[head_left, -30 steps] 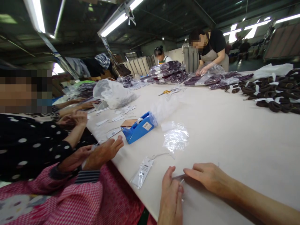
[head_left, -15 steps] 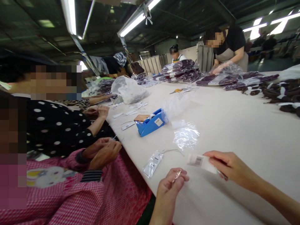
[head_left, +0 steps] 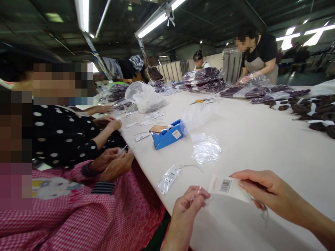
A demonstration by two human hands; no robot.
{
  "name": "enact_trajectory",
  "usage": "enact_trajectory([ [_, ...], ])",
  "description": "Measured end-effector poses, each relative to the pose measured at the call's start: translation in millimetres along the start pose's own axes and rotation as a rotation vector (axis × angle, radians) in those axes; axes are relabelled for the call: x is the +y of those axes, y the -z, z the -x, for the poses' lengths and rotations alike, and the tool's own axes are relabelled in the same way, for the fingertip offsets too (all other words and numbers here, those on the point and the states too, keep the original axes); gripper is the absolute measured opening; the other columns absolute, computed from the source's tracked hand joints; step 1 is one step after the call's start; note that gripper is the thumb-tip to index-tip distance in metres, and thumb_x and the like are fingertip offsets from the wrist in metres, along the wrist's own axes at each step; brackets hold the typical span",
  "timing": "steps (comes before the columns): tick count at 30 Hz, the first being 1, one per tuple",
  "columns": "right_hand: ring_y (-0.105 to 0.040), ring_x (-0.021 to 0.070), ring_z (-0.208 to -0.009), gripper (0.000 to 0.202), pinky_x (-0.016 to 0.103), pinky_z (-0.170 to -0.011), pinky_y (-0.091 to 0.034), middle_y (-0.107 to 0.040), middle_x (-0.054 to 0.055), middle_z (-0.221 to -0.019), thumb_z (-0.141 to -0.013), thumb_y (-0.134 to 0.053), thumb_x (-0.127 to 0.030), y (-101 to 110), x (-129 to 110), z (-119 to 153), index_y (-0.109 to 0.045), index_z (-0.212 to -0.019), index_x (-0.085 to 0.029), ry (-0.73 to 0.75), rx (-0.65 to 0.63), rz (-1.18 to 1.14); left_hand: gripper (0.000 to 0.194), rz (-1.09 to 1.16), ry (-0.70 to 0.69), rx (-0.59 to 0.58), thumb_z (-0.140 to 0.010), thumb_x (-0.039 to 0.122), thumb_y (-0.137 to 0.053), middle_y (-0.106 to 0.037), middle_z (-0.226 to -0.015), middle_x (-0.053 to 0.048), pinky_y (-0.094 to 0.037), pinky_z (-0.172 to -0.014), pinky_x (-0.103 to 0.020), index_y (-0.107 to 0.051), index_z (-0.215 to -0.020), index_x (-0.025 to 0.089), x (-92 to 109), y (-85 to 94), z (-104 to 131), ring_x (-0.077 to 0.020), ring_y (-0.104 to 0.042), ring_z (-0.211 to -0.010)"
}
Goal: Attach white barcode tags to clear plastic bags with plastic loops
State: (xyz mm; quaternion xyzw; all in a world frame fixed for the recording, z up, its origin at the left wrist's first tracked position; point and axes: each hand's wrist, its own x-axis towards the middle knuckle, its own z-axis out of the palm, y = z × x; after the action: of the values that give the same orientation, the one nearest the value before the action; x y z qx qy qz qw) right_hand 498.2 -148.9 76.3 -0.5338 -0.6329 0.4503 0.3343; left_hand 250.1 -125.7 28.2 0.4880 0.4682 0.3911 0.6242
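Smooth, pale table spreads under strip lights. At near right, the right hand clamps thumb and fingers on the right end of a tag, flat, white, rectangular and barcoded, a thin string dangling below. Its left end sits just beside the left hand, whose fingertips pinch clear, crinkled film. Farther left stands a blue, wedge-shaped dispenser, near shiny, wrinkled bags.

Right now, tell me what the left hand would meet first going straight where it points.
The left hand would likely first meet the barcode tag held by the right hand, though depth is unclear.
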Motion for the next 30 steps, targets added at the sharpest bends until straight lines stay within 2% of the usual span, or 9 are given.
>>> enact_trajectory([
  [5, -0.055, 0.0085, -0.052, 0.031, 0.018, -0.048, -0.045, -0.067, 0.0, -0.076, -0.095, -0.047, -0.034, -1, -3, 0, -0.067, -0.116, -0.023, 0.033, -0.02, 0.093, 0.016, 0.072, -0.054, -0.091, -0.085, 0.032, -0.064, -0.059, -0.098, 0.001, -0.038, -0.082, -0.021, -0.077, -0.081, 0.023, -2, 2.0, -1, -0.0148, -0.054, -0.094],
  [10, -0.055, 0.0097, -0.05, 0.033, 0.019, -0.048, -0.045, -0.062, -0.002, -0.065, -0.095, -0.045, -0.035, 0, 0, -2, -0.066, -0.118, -0.022, 0.021, 0.001, 0.104, 0.019, 0.056, -0.019, -0.066, -0.085, 0.033, -0.063, -0.059, -0.109, -0.001, -0.041, -0.084, -0.022, -0.078, -0.085, 0.022, -7, 2.4, -2, -0.0167, -0.054, -0.1],
  [18, -0.056, 0.0097, -0.052, 0.032, 0.019, -0.05, -0.044, -0.064, -0.002, -0.07, -0.096, -0.044, -0.032, 3, -2, -2, -0.066, -0.118, -0.023, 0.038, 0.001, 0.153, 0.021, 0.064, -0.032, -0.092, -0.087, 0.033, -0.06, -0.057, -0.104, -0.002, -0.044, -0.085, -0.024, -0.077, -0.084, 0.021, -5, 0.8, -3, -0.017, -0.054, -0.098],
  [24, -0.056, 0.0099, -0.053, 0.032, 0.019, -0.05, -0.043, -0.066, -0.001, -0.073, -0.096, -0.044, -0.032, 2, -4, -2, -0.067, -0.117, -0.024, 0.054, -0.026, 0.176, 0.02, 0.061, -0.027, -0.102, -0.084, 0.036, -0.064, -0.056, -0.106, -0.003, -0.048, -0.08, -0.024, -0.077, -0.084, 0.021, -3, -1.3, -3, -0.0183, -0.056, -0.095],
  [30, -0.058, 0.0123, -0.052, 0.035, 0.022, -0.051, -0.046, -0.064, -0.001, -0.066, -0.096, -0.042, -0.035, 5, -1, -2, -0.066, -0.118, -0.021, 0.059, 0.076, 0.223, 0.029, 0.008, -0.062, -0.183, -0.086, 0.041, -0.058, -0.06, -0.098, -0.007, -0.049, -0.076, -0.028, -0.077, -0.088, 0.019, 4, -9.3, 2, -0.02, -0.056, -0.089],
])
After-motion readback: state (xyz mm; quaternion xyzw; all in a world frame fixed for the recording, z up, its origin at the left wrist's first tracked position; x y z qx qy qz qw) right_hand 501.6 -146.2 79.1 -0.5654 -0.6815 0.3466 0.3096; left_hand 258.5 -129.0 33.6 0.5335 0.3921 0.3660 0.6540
